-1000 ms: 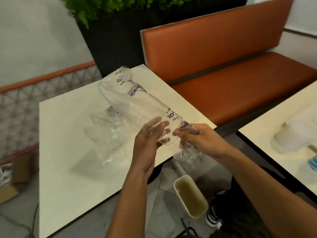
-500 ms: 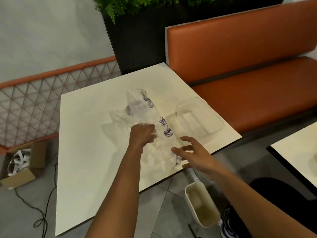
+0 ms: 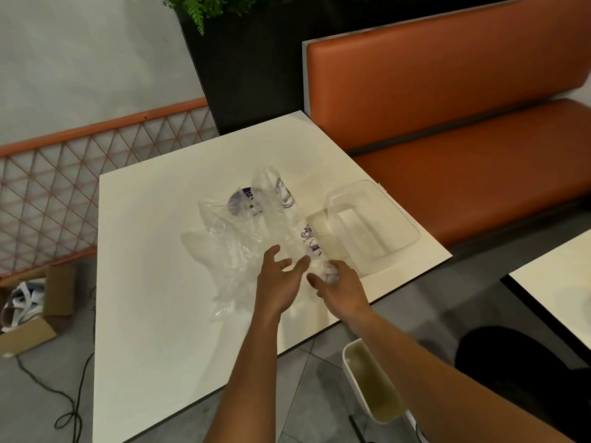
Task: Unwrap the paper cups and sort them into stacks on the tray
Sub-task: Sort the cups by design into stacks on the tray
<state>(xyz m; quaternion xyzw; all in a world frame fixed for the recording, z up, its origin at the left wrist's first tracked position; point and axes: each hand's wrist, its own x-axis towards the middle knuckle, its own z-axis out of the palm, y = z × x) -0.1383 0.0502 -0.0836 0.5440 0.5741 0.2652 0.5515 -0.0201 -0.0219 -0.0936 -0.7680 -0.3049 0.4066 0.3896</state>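
A clear plastic sleeve of cups [image 3: 287, 219] with purple print lies slantwise on the cream table [image 3: 153, 282]. Its near end is a twisted knot of plastic. My right hand [image 3: 343, 290] curls round that knotted end. My left hand [image 3: 279, 284] is just left of it, fingers spread and straight, with the fingertips at the sleeve's near part. A crumpled clear wrapper [image 3: 224, 244] lies beside the sleeve on the left, over a purple-printed item [image 3: 241, 196]. A clear plastic tray [image 3: 396, 215] stands empty to the right of the sleeve, near the table's right edge.
An orange bench [image 3: 447, 123] runs behind and to the right of the table, and a black planter [image 3: 249, 65] stands at the back. A white bin [image 3: 371, 385] is on the floor below my right arm. A second table [image 3: 559, 282] is at the right. A cardboard box [image 3: 35, 308] and a cable lie on the floor at left.
The sleeve, held up in both hands a second ago, now lies on the table. My right hand went from open beside it to curled round its near end; my left hand has opened.
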